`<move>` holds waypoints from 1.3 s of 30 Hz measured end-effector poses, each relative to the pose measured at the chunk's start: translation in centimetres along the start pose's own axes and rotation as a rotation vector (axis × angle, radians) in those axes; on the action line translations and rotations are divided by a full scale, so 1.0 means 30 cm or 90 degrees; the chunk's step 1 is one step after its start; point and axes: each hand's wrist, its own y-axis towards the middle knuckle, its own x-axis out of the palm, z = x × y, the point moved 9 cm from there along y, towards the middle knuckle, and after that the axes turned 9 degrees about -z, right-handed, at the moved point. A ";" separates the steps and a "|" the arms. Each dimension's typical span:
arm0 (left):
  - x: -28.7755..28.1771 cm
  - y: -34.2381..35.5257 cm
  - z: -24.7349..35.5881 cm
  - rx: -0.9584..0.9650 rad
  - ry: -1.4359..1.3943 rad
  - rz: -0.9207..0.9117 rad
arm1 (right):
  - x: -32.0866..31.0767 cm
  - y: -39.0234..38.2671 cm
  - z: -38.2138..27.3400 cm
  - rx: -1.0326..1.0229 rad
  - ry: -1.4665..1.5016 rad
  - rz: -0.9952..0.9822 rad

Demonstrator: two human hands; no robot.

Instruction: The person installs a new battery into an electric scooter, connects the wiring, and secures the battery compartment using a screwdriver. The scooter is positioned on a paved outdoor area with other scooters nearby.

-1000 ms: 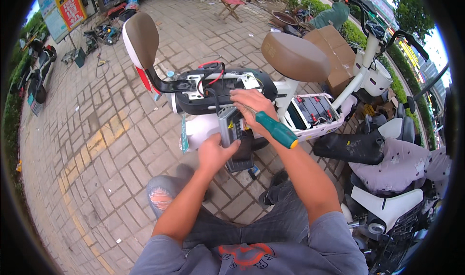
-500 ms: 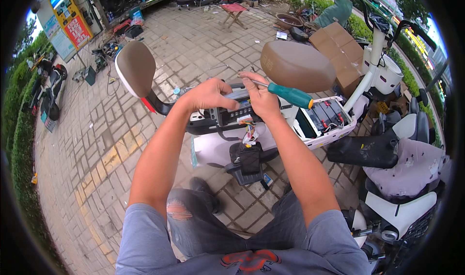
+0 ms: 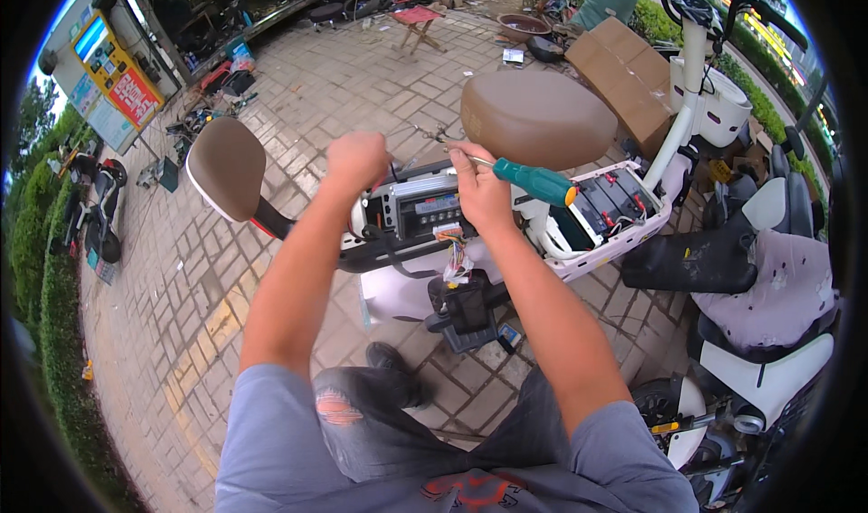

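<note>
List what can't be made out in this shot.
Head view, left hand: fingertips, hidden behind the hand itself, which is blurred.
Head view, screwdriver: tip shape, too small.
Head view, finned grey box: right end, partly behind the right hand.
Head view, white vehicle at lower right: far side, cut off by the dark lens rim.

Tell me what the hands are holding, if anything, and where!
The right hand holds the green-handled screwdriver by its shaft; whether the left hand holds anything cannot be told.
</note>
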 end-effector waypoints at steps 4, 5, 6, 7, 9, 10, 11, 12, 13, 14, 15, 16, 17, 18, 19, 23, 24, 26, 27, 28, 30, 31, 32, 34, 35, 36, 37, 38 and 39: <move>-0.265 -0.413 -0.107 -0.030 -0.059 0.185 | -0.029 -0.006 0.016 0.038 -0.028 0.041; -0.256 -0.501 -0.148 -0.045 -0.090 0.185 | -0.034 -0.002 0.012 0.022 -0.047 0.051; -0.230 -0.600 -0.176 -0.040 -0.156 0.143 | -0.017 0.002 0.013 0.036 -0.048 0.034; -0.160 -0.674 -0.180 -0.005 -0.217 0.116 | -0.010 0.005 0.018 0.049 -0.056 0.019; -0.010 -0.790 -0.146 0.004 -0.311 0.056 | -0.002 0.017 0.022 0.050 -0.121 -0.011; 0.080 -0.833 -0.152 -0.060 -0.313 0.002 | 0.023 0.022 0.004 0.038 -0.163 -0.032; 0.150 -0.874 -0.144 -0.065 -0.315 -0.007 | 0.060 0.031 -0.022 0.024 -0.200 -0.054; 0.221 -0.879 -0.108 -0.059 -0.300 -0.055 | 0.081 0.041 -0.048 -0.014 -0.211 -0.059; 0.271 -0.886 -0.070 -0.070 -0.312 -0.091 | 0.106 0.052 -0.052 -0.019 -0.238 -0.087; 0.312 -0.874 -0.025 -0.031 -0.309 -0.149 | 0.134 0.065 -0.049 -0.024 -0.265 -0.116; 0.348 -0.848 -0.001 0.002 -0.335 -0.143 | 0.159 0.073 -0.056 -0.030 -0.293 -0.146; 0.395 -0.811 0.017 0.036 -0.361 -0.136 | 0.170 0.078 -0.053 -0.011 -0.323 -0.152; 0.421 -0.775 0.043 0.072 -0.389 -0.127 | 0.174 0.089 -0.034 0.017 -0.315 -0.164; 0.424 -0.745 0.071 0.086 -0.414 -0.132 | 0.169 0.098 -0.014 0.046 -0.309 -0.173; 0.420 -0.714 0.098 0.101 -0.439 -0.137 | 0.165 0.100 0.007 0.075 -0.303 -0.182; 0.500 -0.628 0.125 0.109 -0.486 -0.200 | 0.176 0.096 0.001 0.107 -0.339 -0.207; 0.494 -0.621 0.129 0.123 -0.518 -0.178 | 0.178 0.095 0.001 0.112 -0.335 -0.211; 0.471 -0.617 0.137 0.149 -0.581 -0.132 | 0.179 0.091 0.005 0.124 -0.326 -0.218; 0.469 -0.615 0.150 0.166 -0.644 -0.157 | 0.179 0.089 0.008 0.114 -0.330 -0.212; 0.464 -0.611 0.163 0.181 -0.706 -0.183 | 0.181 0.087 0.009 0.105 -0.333 -0.206; 0.376 -0.634 0.186 0.171 -0.834 -0.247 | 0.169 0.089 0.018 0.103 -0.340 -0.198; 0.372 -0.627 0.185 0.145 -0.858 -0.270 | 0.160 0.089 0.024 0.111 -0.341 -0.197; 0.373 -0.626 0.174 0.116 -0.881 -0.290 | 0.161 0.087 0.029 0.118 -0.339 -0.198; 0.351 -0.627 0.171 0.126 -0.847 -0.259 | 0.157 0.088 0.027 0.073 -0.334 -0.165; 0.349 -0.618 0.158 0.134 -0.837 -0.200 | 0.159 0.090 0.021 0.051 -0.328 -0.150; 0.368 -0.609 0.145 0.139 -0.827 -0.142 | 0.172 0.086 0.009 0.053 -0.327 -0.160; 0.385 -0.607 0.130 0.144 -0.817 -0.085 | 0.182 0.084 -0.003 0.056 -0.326 -0.169; 0.381 -0.609 0.128 0.122 -0.817 -0.043 | 0.177 0.086 -0.006 0.059 -0.329 -0.176; 0.376 -0.613 0.134 0.100 -0.816 -0.001 | 0.171 0.087 0.008 0.067 -0.335 -0.170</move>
